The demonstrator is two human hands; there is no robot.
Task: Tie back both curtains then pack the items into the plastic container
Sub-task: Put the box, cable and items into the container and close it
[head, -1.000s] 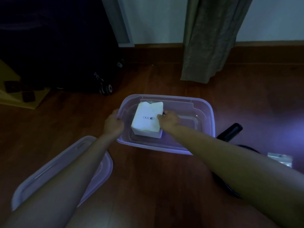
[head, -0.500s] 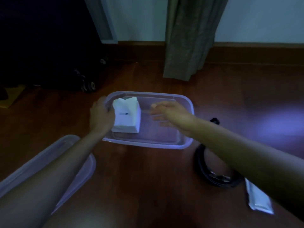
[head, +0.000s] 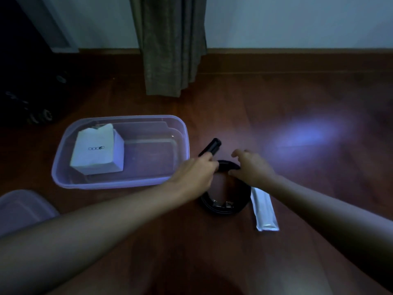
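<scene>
- One item is packed so far: the white box (head: 97,150) sits in the left end of the plastic container (head: 63,167), and the rest of the tub floor looks bare.
- The container's lid (head: 23,207) lies off on the floor at the near left, so closing up is not yet done.
- Only one curtain (head: 170,45) shows, hanging straight down to the floor; whether it is tied higher up I cannot tell.
- Three things are left on the floor just right of the tub, by my count: the black flashlight (head: 211,146), lit and throwing a pale patch to the right, the coiled black cable (head: 225,207), and the white packet (head: 263,211) beside the coil.
- The left hand (head: 195,173) has its fingers curled round the flashlight's near end, gripping it.
- The right hand (head: 251,167) is spread, thumb resting on the far arc of the coil, fingers loosely bent above it and not yet closed on it.
</scene>
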